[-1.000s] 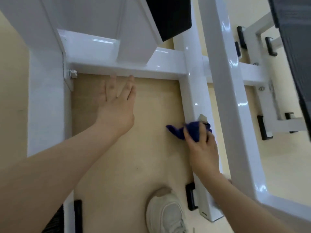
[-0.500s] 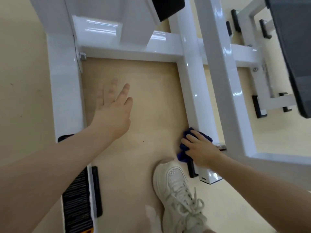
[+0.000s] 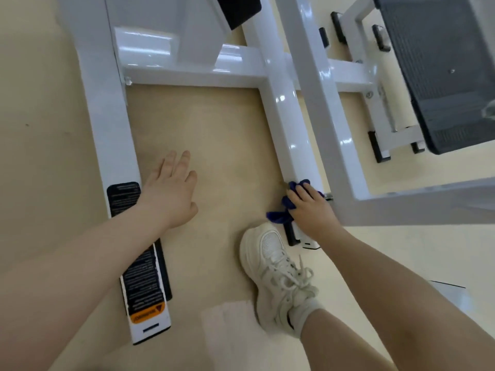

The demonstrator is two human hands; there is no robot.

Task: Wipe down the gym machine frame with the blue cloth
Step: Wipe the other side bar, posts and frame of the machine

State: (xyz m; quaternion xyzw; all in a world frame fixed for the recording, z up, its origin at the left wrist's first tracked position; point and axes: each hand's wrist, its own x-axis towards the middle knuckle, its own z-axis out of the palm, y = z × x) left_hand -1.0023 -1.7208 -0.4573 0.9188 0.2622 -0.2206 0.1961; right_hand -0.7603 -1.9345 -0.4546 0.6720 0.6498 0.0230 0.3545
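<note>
Since the earlier frames, the right hand (image 3: 312, 210) had slid the blue cloth (image 3: 288, 202) down the white base tube (image 3: 292, 129) toward its near end, and the view had tipped to take in more of the floor (image 3: 214, 145) and a white sneaker (image 3: 276, 269). At this moment the right hand pressed the bunched cloth against the left edge and top of that tube, fingers curled over it, a tail of cloth hanging out toward 8 o'clock just above the sneaker's toe. The tube's end cap (image 3: 308, 241) lay just beyond the hand at 6 o'clock, so little of the tube showed below the cloth. The left hand (image 3: 171, 191) hung released, fingers straight and slightly spread, over bare floor and just beside the inner edge of the left base rail (image 3: 112, 124); whether it touched the floor could not be told. That rail ran toward 5 o'clock and carried a black warning label (image 3: 139, 274) with an orange patch at its near end. Between rail and tube lay a broad patch of open floor, closed at 12 o'clock by the crossbar (image 3: 192, 76). At 2 o'clock a dark footplate (image 3: 439, 76) overhung the frame.
</note>
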